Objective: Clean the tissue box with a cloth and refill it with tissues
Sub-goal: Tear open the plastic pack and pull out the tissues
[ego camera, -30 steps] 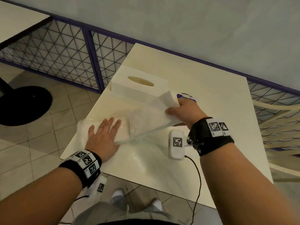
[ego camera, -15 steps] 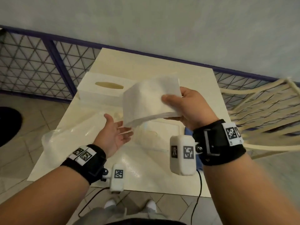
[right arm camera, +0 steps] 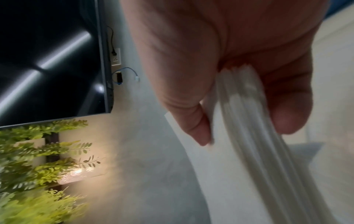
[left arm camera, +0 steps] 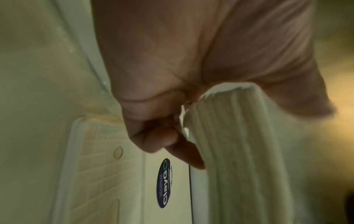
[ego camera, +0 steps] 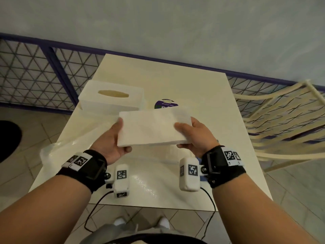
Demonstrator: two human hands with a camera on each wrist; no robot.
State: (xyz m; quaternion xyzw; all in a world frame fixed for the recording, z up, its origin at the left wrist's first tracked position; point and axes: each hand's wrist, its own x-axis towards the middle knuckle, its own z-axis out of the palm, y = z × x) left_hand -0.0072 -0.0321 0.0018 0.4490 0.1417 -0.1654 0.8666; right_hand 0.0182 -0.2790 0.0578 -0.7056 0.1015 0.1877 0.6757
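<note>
— Tissues [ego camera: 154,127]: how are they held?

— The stack is gripped at both short ends, raised above the table [ego camera: 202,103]. The left hand [ego camera: 112,140] is curled round its end, thumb on the near edge and fingers underneath. The right hand [ego camera: 195,136] is clamped on the other end, thumb on top and fingers below. A two-ended hold is probably chosen so the loose sheets are kept flat and squared.

— What is seen beneath them?

— An empty clear wrapper [ego camera: 70,147] is left on the table's near left part. A ribbed white panel [left arm camera: 95,166], perhaps the box's base, is shown under the stack by the left wrist view.

— And farther off?

— The tissue box [ego camera: 112,99] is set just beyond the stack, slot upward, beside a round purple sticker [ego camera: 166,103]. Loading is judged not yet begun.
</note>
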